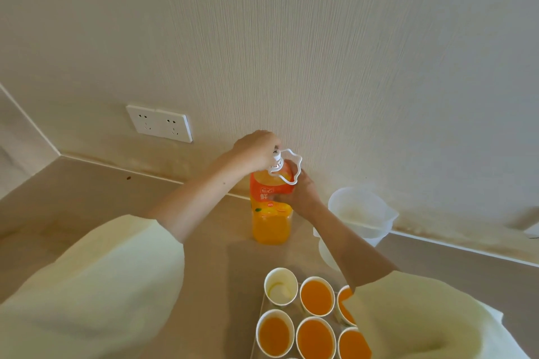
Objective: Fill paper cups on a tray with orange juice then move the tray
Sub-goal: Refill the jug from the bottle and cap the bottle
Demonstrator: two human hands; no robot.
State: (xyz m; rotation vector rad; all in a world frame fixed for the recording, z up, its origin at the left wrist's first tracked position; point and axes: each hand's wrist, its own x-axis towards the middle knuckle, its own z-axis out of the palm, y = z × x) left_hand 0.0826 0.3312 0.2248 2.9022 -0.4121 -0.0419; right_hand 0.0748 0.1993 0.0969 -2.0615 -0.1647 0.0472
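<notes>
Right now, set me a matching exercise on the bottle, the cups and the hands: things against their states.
Things:
1. juice bottle
2. back-left cup
3. left hand
4. right hand

States:
A. no juice in it
B. wrapped around the bottle's shoulder
C. upright on the counter
D. at the bottle's cap

Pairs: 1-C, 2-A, 3-D, 4-B

left sleeve (96,285) — pale cream, loose and wide, soft matte cloth, cuff ends near the elbow | right sleeve (423,315) — same pale cream cloth, wide cuff | forearms bare below cuffs | no rings, watch or gloves visible
</notes>
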